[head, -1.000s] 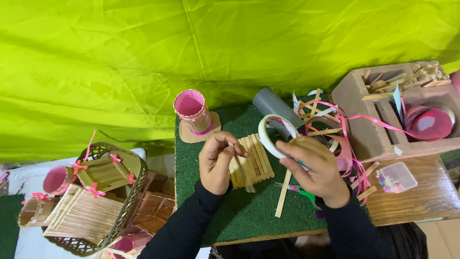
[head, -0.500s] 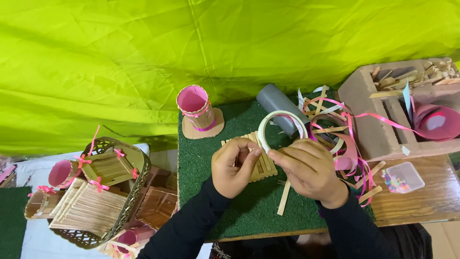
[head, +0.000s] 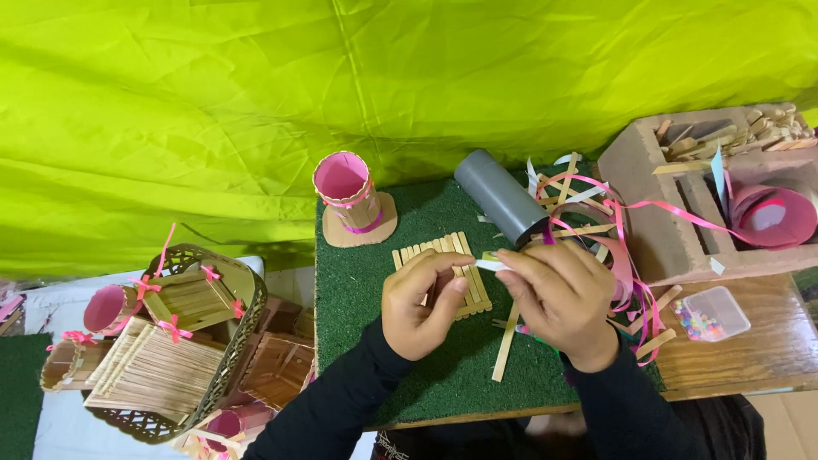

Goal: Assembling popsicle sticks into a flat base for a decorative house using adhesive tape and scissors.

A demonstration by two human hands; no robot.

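Taping a small raft of craft sticks on the green mat.

Left hand point(head: 419, 305) curled with fingertips pressed on the stick panel point(head: 443, 274), pinning it to the green mat point(head: 358, 281) near its middle. Right hand point(head: 558, 296) closed in a pinch on a short white strip of tape point(head: 492, 266), held just above the panel's right edge. Judged as the fixing step: next calls for laying the strip flat across the sticks and rubbing it down. Sticks running toward and away from the body, slightly tilted; panel's long axis left to right. Loose stick point(head: 506, 342) just beside, grey tube point(head: 498, 196) and pink-trimmed cup point(head: 345, 194) beyond.
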